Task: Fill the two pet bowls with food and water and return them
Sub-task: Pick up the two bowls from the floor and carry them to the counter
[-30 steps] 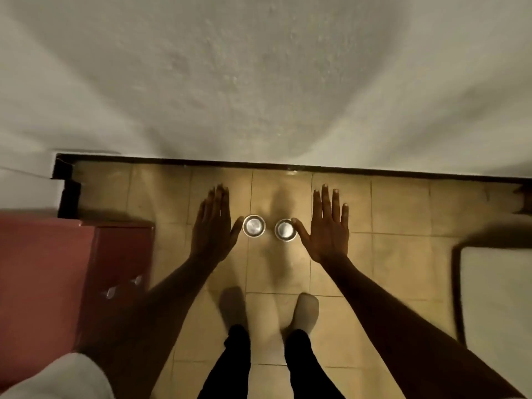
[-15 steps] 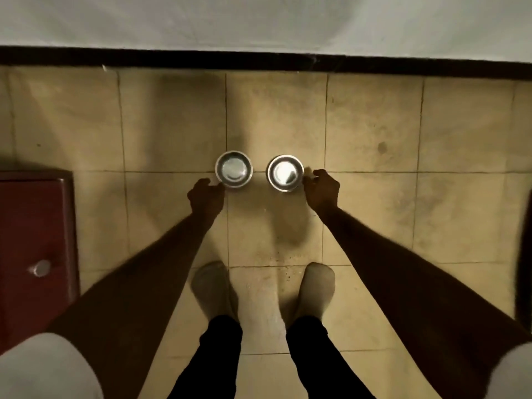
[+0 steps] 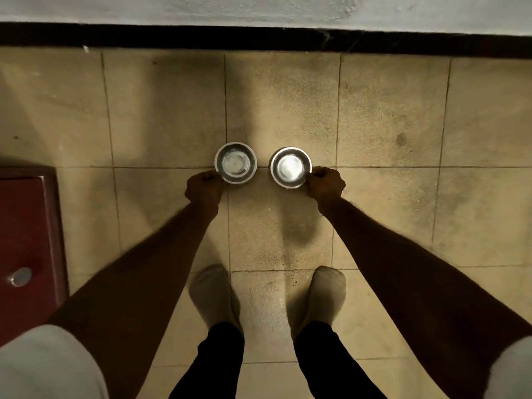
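Note:
Two small round steel bowls stand side by side on the tiled floor, both with bare shiny insides. My left hand (image 3: 203, 188) is curled on the near-left rim of the left bowl (image 3: 235, 162). My right hand (image 3: 326, 184) pinches the right rim of the right bowl (image 3: 291, 167). Both bowls appear to rest on the floor, a small gap between them.
A white wall with a black skirting strip (image 3: 259, 38) runs across the top. A dark red cabinet (image 3: 27, 243) with a round metal knob stands at the left. My two socked feet (image 3: 213, 295) stand on the beige tiles just behind the bowls.
My open hands beside the bowls have closed onto their rims. The view has dropped closer to the floor, so the bowls look larger.

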